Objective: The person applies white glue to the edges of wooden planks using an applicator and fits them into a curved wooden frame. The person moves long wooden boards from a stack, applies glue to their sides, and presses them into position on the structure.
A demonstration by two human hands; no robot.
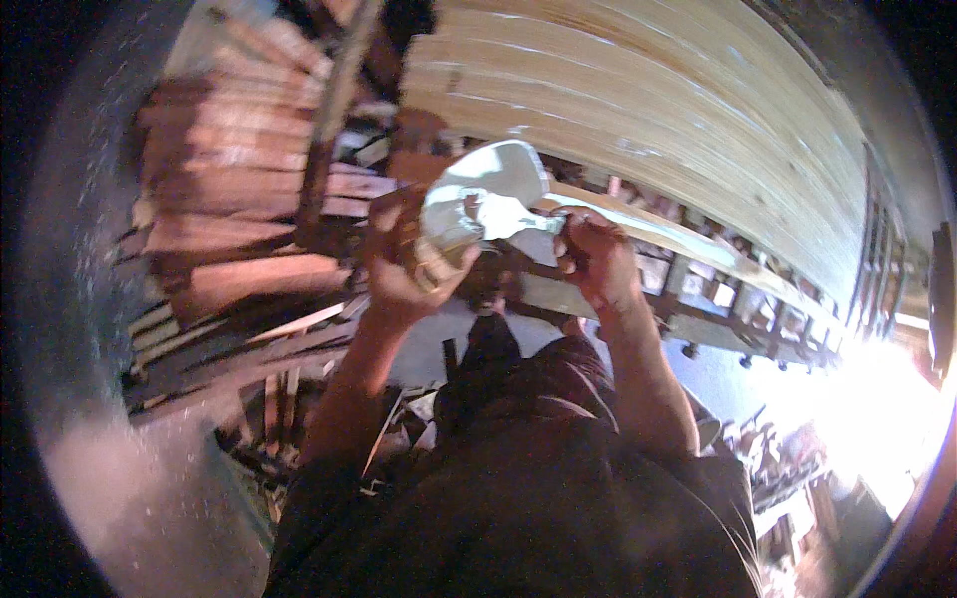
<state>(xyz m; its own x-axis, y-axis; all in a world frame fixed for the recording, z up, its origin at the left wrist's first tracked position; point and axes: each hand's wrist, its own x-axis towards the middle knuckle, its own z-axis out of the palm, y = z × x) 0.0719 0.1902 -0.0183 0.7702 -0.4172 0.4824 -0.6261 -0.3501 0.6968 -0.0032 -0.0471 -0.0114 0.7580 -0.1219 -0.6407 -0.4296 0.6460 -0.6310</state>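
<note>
A broad surface of pale boards [638, 100] was located at the far right, its near edge bordered by a slatted rack [698, 284]. Stacked reddish wood pieces [234, 169] were situated at the left. Between the boards' near edge and the torso, a gap was occupied by both raised hands. The white-lined container [488, 164] was gripped by the left hand [394, 264], its fingers curled around the lower portion, the mouth tilted toward the right. The white tool [508, 216] was pinched by the closed fingers of the right hand [598, 254], its broad end placed at the container's mouth; contact could not be determined.
</note>
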